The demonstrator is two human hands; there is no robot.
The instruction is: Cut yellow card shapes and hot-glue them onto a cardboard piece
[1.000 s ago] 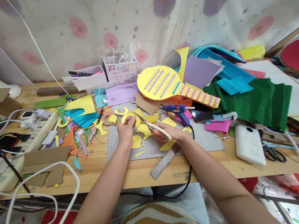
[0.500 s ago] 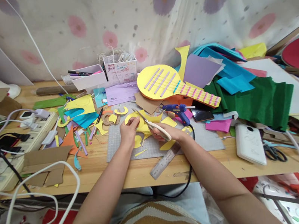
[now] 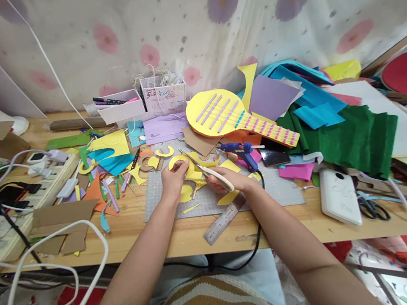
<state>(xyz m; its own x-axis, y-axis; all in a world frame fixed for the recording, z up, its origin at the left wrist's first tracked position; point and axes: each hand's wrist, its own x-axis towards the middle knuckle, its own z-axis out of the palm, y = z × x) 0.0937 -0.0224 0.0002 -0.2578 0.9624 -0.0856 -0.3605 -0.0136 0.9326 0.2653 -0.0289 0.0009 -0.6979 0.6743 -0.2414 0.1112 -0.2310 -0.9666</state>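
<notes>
Above the grey cutting mat (image 3: pixel 282 190), my left hand (image 3: pixel 174 180) is closed on a curved piece of yellow paper (image 3: pixel 177 161). My right hand (image 3: pixel 223 179) grips scissors with pale handles (image 3: pixel 218 177), their blades at the yellow paper just right of my left fingers. Whether the blades are parted is too small to make out. More yellow scraps (image 3: pixel 186 193) lie under and around both hands. A metal ruler (image 3: pixel 224 221) rests below my right wrist. The blue glue gun (image 3: pixel 242 154) lies to the right of the scissors.
A yellow paper guitar (image 3: pixel 214 112) lies behind my hands. Green crepe paper (image 3: pixel 356 138), a white power bank (image 3: pixel 340 197) and black scissors (image 3: pixel 373 208) are on the right. At left are a power strip (image 3: pixel 55 191), looped white cable (image 3: pixel 98 231) and cardboard pieces (image 3: pixel 61 219).
Both hands stay in nearly the same place, with the scissors still at the yellow paper. The view has shifted very slightly.
</notes>
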